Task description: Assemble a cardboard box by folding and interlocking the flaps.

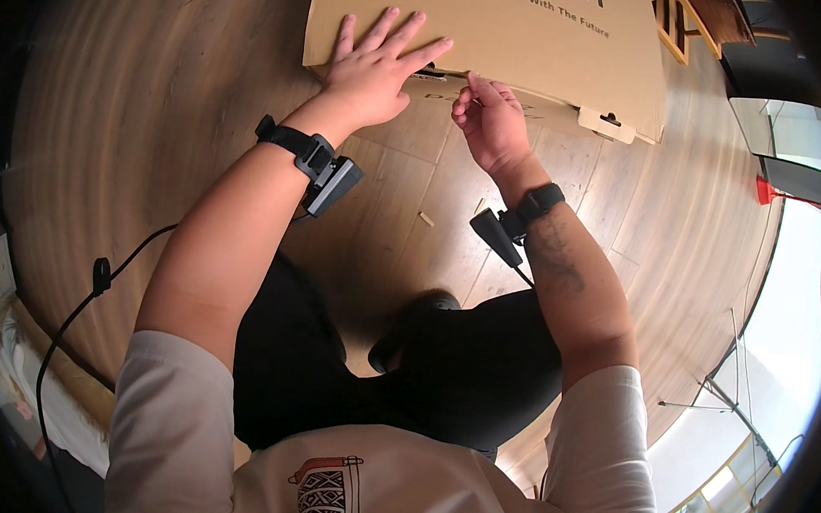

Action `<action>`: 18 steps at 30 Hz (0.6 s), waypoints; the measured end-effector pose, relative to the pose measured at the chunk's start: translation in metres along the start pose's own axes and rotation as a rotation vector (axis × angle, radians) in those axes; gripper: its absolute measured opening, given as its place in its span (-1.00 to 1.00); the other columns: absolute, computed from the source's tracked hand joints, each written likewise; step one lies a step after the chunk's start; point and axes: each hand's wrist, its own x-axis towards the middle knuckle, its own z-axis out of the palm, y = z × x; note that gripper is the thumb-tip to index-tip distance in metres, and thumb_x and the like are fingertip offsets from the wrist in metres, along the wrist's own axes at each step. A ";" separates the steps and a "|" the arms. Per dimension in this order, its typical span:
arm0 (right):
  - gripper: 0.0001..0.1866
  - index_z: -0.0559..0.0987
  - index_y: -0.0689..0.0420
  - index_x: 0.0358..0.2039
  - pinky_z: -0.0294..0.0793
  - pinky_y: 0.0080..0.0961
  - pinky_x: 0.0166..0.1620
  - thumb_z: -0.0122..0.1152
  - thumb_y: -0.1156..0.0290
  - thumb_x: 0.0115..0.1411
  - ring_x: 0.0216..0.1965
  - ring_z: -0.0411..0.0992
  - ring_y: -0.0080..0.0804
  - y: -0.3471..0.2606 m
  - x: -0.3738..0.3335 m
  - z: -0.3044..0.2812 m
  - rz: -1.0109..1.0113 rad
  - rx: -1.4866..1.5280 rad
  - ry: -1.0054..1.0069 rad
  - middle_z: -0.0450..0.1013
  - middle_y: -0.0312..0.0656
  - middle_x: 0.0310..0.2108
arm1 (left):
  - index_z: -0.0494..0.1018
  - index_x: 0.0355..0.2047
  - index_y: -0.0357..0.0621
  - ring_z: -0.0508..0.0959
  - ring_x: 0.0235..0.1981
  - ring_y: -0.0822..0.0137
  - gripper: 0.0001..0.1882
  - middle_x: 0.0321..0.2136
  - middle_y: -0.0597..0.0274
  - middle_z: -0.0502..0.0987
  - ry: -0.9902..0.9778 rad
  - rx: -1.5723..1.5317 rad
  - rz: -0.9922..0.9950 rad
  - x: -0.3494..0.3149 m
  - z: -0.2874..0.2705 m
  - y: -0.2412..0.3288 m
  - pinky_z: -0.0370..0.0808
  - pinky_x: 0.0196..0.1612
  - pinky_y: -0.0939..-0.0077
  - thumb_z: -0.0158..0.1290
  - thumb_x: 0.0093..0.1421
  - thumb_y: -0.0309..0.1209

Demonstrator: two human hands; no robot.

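Observation:
A large brown cardboard box (526, 52) with dark print lies on the floor at the far side of the view. My left hand (370, 71) rests flat on its top near the left front corner, fingers spread, holding nothing loose. Beside its thumb, a dark slot (429, 71) breaks the box's near edge. Just right of that slot, my right hand (491, 116) is closed, thumb and forefinger pinching at the lid's edge; the exact grip is partly hidden. Farther right, a cardboard tab (607, 125) with a dark cutout sticks out along the same edge.
Small pale scraps, one of them a short stick (426, 219), lie on the wooden floor (387, 175) between my arms. A black cable (52, 347) runs along the left. Wooden furniture (674, 23) stands at the far right, and a red object (765, 191) is near the right rim.

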 end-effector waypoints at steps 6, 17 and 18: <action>-0.83 0.40 0.11 -0.46 0.43 -0.54 -0.46 0.22 0.42 0.18 -0.59 0.42 -0.46 0.000 -0.004 0.006 -0.054 -0.027 0.138 0.42 -0.26 -0.58 | -0.06 0.33 0.64 -0.10 0.40 0.16 -0.12 0.39 0.35 -0.10 0.011 -0.031 -0.018 -0.001 0.000 0.001 -0.18 0.33 -0.23 0.16 0.08 -0.22; -0.63 0.44 0.16 -0.62 0.45 -0.31 -0.48 0.26 0.15 0.11 -0.60 0.46 -0.18 -0.029 -0.010 0.014 -0.809 -1.580 0.416 0.45 -0.13 -0.66 | -0.07 0.32 0.67 -0.13 0.41 0.16 -0.10 0.40 0.36 -0.15 -0.034 -0.010 -0.036 0.000 -0.004 0.004 -0.22 0.34 -0.20 0.18 0.05 -0.13; -0.59 0.50 0.13 -0.60 0.46 -0.28 -0.46 0.23 0.02 0.10 -0.55 0.47 -0.06 -0.035 -0.008 0.012 -0.691 -1.662 0.418 0.49 -0.08 -0.61 | -0.06 0.32 0.67 -0.13 0.41 0.16 -0.10 0.40 0.37 -0.14 -0.032 -0.032 -0.035 0.001 -0.004 0.004 -0.23 0.34 -0.20 0.19 0.05 -0.12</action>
